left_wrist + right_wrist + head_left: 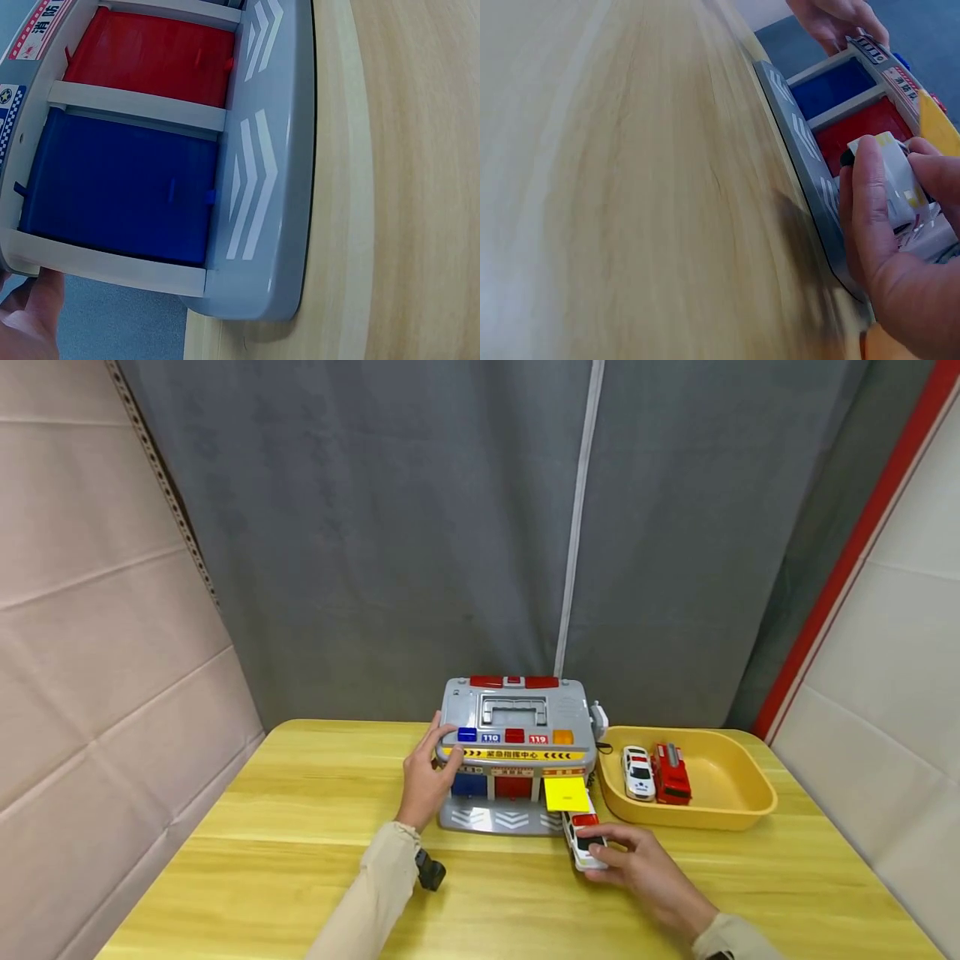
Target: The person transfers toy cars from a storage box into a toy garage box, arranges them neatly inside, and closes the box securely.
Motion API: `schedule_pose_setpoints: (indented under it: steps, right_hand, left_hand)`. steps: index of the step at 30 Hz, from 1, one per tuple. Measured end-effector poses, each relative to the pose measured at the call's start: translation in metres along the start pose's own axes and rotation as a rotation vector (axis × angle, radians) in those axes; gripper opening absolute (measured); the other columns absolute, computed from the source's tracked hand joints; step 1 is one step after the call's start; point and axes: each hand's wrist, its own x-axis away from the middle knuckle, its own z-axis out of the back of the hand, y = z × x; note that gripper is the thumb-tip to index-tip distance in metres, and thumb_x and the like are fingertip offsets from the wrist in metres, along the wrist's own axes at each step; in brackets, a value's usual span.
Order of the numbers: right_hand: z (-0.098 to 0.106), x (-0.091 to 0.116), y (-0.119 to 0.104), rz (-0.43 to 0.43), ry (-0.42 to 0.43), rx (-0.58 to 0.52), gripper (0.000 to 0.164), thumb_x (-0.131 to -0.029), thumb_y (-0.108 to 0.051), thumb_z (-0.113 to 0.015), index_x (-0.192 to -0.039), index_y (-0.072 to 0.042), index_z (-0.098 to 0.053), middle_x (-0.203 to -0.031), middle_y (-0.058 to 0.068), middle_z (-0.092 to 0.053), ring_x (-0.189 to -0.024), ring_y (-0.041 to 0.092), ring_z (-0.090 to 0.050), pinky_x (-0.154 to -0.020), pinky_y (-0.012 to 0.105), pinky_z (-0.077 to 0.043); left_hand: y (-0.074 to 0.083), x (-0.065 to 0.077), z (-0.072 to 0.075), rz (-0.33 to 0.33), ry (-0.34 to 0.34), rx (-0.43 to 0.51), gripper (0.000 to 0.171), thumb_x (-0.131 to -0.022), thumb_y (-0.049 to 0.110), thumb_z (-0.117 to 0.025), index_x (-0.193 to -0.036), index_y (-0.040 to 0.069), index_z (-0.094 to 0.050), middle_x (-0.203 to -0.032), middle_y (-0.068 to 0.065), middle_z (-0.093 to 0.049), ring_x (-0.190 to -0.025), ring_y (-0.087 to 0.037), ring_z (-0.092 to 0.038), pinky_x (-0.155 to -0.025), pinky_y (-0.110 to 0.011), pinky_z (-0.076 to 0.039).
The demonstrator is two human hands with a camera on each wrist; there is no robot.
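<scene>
A grey toy garage [461, 706] with a carry handle on its roof stands at the table's far edge. My left hand [426, 783] grips its left side, fingers along the roof edge. The blue door [124, 187] and the red door [154, 56] are down. At the right bay, the yellow door [566, 794] is swung up and outward. My right hand [641, 867] pinches a white toy police car [585, 821] between thumb and fingers. One end of the car lies beneath the raised yellow door, over the ramp's right end. That door hides part of the bay.
To the right of the garage sits a yellow tray [750, 814] holding a white toy car [638, 774] and a red toy fire truck [671, 774]. A grey curtain [375, 568] hangs behind the wooden table [300, 827].
</scene>
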Motion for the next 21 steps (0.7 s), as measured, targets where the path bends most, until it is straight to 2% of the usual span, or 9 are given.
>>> schedule_pose_setpoints:
  steps: [6, 11, 17, 21]
  right_hand:
    - [-0.011, -0.008, -0.002, -0.014, 0.031, -0.012, 0.04, -0.097, -0.01, -0.062, -0.135, 0.002, -0.06, -0.145, 0.026, -0.043, -0.101, 0.019, -0.065, -0.09, 0.032, -0.061]
    - [-0.019, -0.014, -0.003, -0.004, 0.039, -0.025, 0.04, -0.097, -0.008, -0.061, -0.135, 0.004, -0.059, -0.145, 0.025, -0.043, -0.101, 0.019, -0.065, -0.091, 0.033, -0.061]
    - [-0.027, -0.022, -0.002, 0.022, 0.089, -0.055, 0.041, -0.096, -0.006, -0.061, -0.134, 0.009, -0.057, -0.131, 0.02, -0.054, -0.099, 0.019, -0.068, -0.093, 0.031, -0.06]
    - [-0.028, -0.025, 0.001, 0.028, 0.16, 0.031, 0.03, -0.094, -0.006, -0.063, -0.12, 0.008, -0.066, -0.125, 0.014, -0.064, -0.103, 0.014, -0.065, -0.092, 0.028, -0.058]
  left_hand:
    - [-0.001, 0.0, -0.001, -0.004, 0.006, 0.0, 0.034, -0.097, 0.029, -0.064, -0.13, 0.021, -0.064, -0.163, 0.0, -0.037, -0.151, -0.028, -0.037, -0.114, -0.052, -0.044]
    - [0.0, -0.001, 0.0, -0.001, 0.001, -0.004, 0.034, -0.097, 0.03, -0.063, -0.13, 0.022, -0.063, -0.164, 0.003, -0.036, -0.151, -0.027, -0.037, -0.115, -0.052, -0.043]
    - [-0.001, 0.0, 0.0, 0.001, 0.008, 0.0, 0.034, -0.097, 0.029, -0.064, -0.13, 0.022, -0.064, -0.163, 0.004, -0.036, -0.151, -0.028, -0.036, -0.123, -0.051, -0.031]
    - [-0.002, 0.0, 0.0, -0.002, 0.005, 0.004, 0.034, -0.096, 0.029, -0.064, -0.129, 0.022, -0.064, -0.163, 0.004, -0.037, -0.151, -0.027, -0.036, -0.122, -0.051, -0.033]
